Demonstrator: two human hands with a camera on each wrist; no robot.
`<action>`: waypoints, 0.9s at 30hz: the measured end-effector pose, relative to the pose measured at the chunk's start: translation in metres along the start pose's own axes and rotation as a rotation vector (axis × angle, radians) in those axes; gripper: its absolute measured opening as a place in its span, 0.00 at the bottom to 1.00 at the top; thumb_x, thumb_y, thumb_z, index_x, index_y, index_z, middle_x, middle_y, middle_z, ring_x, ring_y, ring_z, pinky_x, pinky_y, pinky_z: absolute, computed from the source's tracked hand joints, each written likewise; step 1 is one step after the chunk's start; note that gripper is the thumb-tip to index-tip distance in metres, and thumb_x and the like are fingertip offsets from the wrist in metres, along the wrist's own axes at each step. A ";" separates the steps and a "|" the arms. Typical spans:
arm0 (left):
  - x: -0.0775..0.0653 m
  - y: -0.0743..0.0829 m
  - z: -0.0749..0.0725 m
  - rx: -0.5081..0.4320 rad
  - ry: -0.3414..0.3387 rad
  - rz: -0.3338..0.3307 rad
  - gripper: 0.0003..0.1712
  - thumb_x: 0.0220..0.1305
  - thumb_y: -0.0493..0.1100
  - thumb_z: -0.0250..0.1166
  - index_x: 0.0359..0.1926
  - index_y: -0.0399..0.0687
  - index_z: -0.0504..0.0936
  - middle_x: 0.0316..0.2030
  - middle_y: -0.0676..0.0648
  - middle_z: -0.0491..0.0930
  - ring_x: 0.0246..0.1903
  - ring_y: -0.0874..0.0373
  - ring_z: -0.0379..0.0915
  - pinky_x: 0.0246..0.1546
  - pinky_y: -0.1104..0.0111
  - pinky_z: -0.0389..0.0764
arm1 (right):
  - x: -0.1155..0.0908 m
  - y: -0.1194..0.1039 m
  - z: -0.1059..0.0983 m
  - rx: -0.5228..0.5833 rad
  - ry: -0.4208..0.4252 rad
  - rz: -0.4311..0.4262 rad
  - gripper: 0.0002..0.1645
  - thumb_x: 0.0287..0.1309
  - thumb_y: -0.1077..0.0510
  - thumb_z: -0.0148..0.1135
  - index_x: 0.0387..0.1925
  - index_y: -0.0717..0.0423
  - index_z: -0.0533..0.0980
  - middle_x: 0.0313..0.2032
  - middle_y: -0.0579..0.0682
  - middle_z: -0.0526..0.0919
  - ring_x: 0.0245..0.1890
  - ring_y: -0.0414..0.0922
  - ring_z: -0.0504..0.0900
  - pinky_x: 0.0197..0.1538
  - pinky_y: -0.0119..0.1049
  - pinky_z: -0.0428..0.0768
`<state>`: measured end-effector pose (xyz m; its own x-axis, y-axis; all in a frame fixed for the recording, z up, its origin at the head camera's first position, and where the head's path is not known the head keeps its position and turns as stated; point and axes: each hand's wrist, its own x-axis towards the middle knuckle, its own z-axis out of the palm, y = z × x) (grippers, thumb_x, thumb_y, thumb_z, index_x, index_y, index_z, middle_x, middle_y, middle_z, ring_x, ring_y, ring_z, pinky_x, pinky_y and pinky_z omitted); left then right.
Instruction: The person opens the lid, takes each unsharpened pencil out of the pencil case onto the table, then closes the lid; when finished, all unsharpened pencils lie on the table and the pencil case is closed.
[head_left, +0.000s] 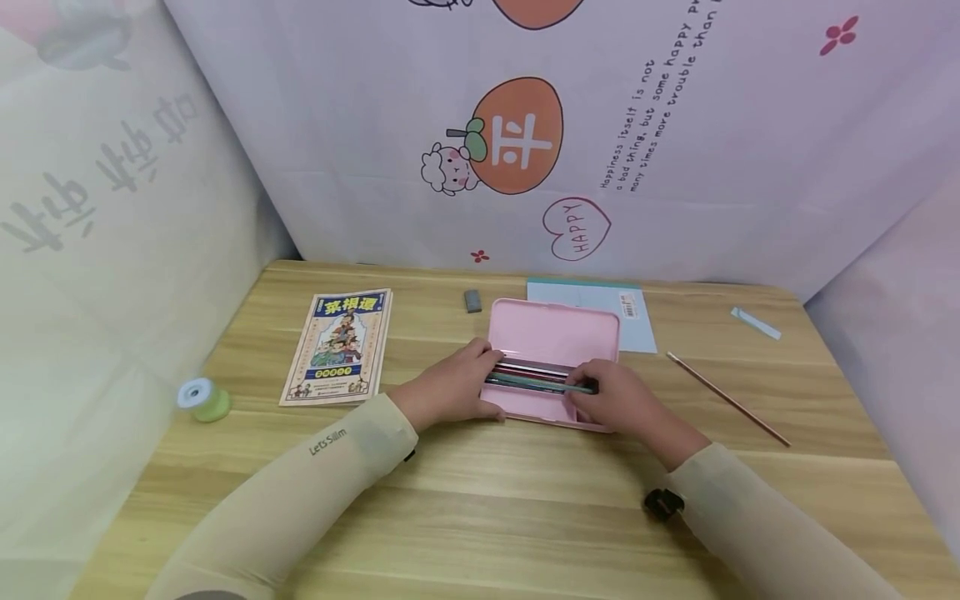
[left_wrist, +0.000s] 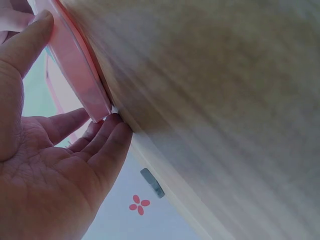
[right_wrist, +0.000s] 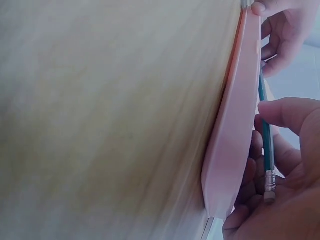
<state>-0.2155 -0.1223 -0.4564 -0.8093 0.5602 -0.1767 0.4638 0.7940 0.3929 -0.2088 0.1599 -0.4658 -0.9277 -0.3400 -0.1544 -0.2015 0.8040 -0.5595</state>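
A pink pencil case (head_left: pixel 555 327) lies opened on the table, its lid leaning back, with several pencils along its tray. My left hand (head_left: pixel 456 387) holds the left end of the case, thumb at the front edge and fingers round the corner, as the left wrist view shows. Over the tray's right half, my right hand (head_left: pixel 613 398) pinches a green pencil (right_wrist: pixel 267 145) near its eraser-tipped end. That pencil lies lengthwise along the tray, its other end close to my left fingers. The right fingers hide part of the tray's right side.
Left of the case lie an illustrated book (head_left: pixel 336 346) and a small green object with a pale blue top (head_left: pixel 204 400). A grey eraser (head_left: pixel 472 301) and a light blue notebook (head_left: pixel 639 335) are behind. To the right are a thin brownish rod (head_left: pixel 729 400) and a pale strip (head_left: pixel 756 323).
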 end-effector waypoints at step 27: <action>0.001 0.004 -0.002 -0.001 -0.021 -0.022 0.57 0.58 0.67 0.74 0.78 0.43 0.62 0.68 0.43 0.64 0.61 0.55 0.68 0.67 0.63 0.71 | -0.117 0.133 -0.087 -0.042 0.260 0.227 0.19 0.71 0.49 0.63 0.49 0.62 0.83 0.37 0.52 0.82 0.33 0.43 0.74 0.32 0.36 0.74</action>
<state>-0.2150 -0.1188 -0.4534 -0.8118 0.5471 -0.2041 0.4453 0.8061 0.3898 -0.1542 0.3490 -0.4516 -0.9983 -0.0187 -0.0558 0.0117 0.8662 -0.4996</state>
